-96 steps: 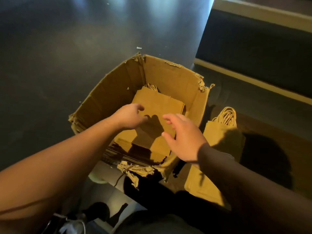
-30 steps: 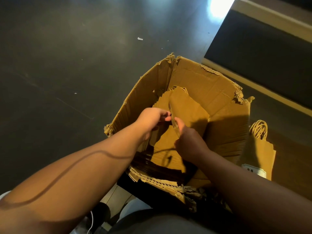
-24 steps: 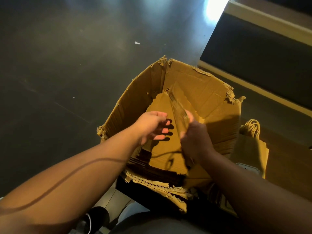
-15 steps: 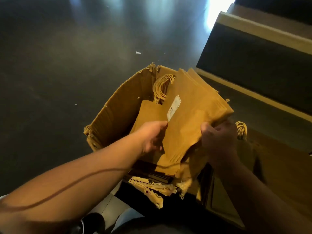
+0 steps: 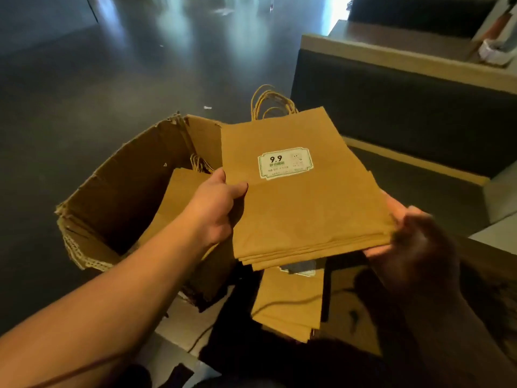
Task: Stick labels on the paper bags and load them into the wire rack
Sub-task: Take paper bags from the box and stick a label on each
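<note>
Fingers of the left hand point(image 5: 216, 204) pinch the stack of paper bags point(image 5: 303, 203) at its left edge, thumb on top; the right hand point(image 5: 405, 239) grips its near right corner. A label point(image 5: 284, 163) faces up. Behind stands a torn cardboard box point(image 5: 131, 189).

The label's point(image 5: 284, 163) small print cannot be read; the right hand point(image 5: 414, 247) is blurred, its fingers hidden under the bags point(image 5: 302, 208).
</note>
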Demonstrator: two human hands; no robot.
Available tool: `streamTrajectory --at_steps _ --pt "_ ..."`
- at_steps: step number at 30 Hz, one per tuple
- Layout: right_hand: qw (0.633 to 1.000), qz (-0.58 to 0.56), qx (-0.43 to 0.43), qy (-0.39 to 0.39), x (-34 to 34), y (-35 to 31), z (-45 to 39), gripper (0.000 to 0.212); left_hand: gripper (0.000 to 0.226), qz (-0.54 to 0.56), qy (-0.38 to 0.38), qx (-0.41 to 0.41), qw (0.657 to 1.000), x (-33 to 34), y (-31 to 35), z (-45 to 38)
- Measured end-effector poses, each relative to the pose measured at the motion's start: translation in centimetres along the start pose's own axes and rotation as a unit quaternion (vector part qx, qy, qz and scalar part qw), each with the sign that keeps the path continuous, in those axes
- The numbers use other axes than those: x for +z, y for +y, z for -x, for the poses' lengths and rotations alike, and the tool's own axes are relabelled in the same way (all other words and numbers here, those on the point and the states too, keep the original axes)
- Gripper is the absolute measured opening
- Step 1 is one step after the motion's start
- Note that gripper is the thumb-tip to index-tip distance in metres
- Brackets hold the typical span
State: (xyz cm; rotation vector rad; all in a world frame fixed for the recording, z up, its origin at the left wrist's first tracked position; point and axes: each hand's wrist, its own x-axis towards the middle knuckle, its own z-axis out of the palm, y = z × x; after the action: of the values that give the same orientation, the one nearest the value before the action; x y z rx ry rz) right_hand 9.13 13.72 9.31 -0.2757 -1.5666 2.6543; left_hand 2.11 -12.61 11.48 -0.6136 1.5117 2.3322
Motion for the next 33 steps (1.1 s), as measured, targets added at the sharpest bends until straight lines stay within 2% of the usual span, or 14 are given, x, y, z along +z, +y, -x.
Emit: streamTrajectory --at_steps 1,2,4,7,9,11,14,17,24,26,27,30,31,33 --pt "0.995 -0.072 0.071 0.016 -2.3 -1.1 0.2 0.053 0.038 -0.021 0.0 0.011 1.0 1.5 -0.8 0.6" --pt "0.989 -0.078 0.12 0.025 -4.1 -2.3 0.4 0.053 0.039 -0.039 -0.001 0.017 0.999 2.9 -1.7 1.2" --pt "0.983 0.027 0.177 0.032 -7.3 -3.8 0.5 0.049 0.04 -0.08 -0.014 0.023 0.996 5.6 -3.9 2.2" --pt "0.958 0.218 0.182 0.039 -10.2 -4.8 1.3 0.017 0.04 -0.164 -0.059 0.019 0.985 8.9 -8.0 2.8" --pt "0.945 0.257 0.184 0.079 -12.8 -4.5 1.9 0.02 0.031 -0.181 -0.092 -0.001 0.979 10.9 -10.4 3.1" --pt "0.944 0.215 0.202 0.149 -15.2 -4.0 2.7 0.024 0.019 -0.166 -0.108 -0.033 0.98 12.4 -12.2 3.4" --pt "0.935 0.139 0.198 0.261 -19.3 -3.6 4.3 0.027 0.033 -0.185 -0.098 -0.068 0.975 14.4 -14.5 3.9" --pt "0.931 0.092 0.159 0.315 -22.5 -3.9 6.2 0.035 0.036 -0.217 -0.081 -0.074 0.97 15.3 -16.6 3.3" --pt "0.936 0.067 0.128 0.321 -27.0 -5.1 8.5 0.04 0.03 -0.226 -0.033 -0.103 0.968 17.4 -20.1 1.8" --pt "0.94 0.054 0.117 0.315 -27.4 -5.2 8.7 0.04 0.026 -0.299 -0.025 -0.07 0.951 17.2 -21.5 0.8" --pt "0.943 0.044 0.113 0.309 -27.6 -5.1 8.7 0.04 0.03 -0.366 -0.03 -0.031 0.93 17.0 -21.9 0.4" --pt "0.949 0.004 0.111 0.295 -28.1 -4.6 8.6 0.041 0.054 -0.508 -0.074 0.085 0.854 16.8 -22.4 0.4" --pt "0.951 -0.01 0.111 0.289 -28.1 -4.3 8.5 0.041 0.053 -0.504 -0.108 0.084 0.853 16.9 -22.3 0.5" --pt "0.958 -0.031 0.122 0.259 -27.8 -3.8 8.4 0.042 0.036 -0.419 -0.204 0.015 0.884 17.2 -21.8 1.5"
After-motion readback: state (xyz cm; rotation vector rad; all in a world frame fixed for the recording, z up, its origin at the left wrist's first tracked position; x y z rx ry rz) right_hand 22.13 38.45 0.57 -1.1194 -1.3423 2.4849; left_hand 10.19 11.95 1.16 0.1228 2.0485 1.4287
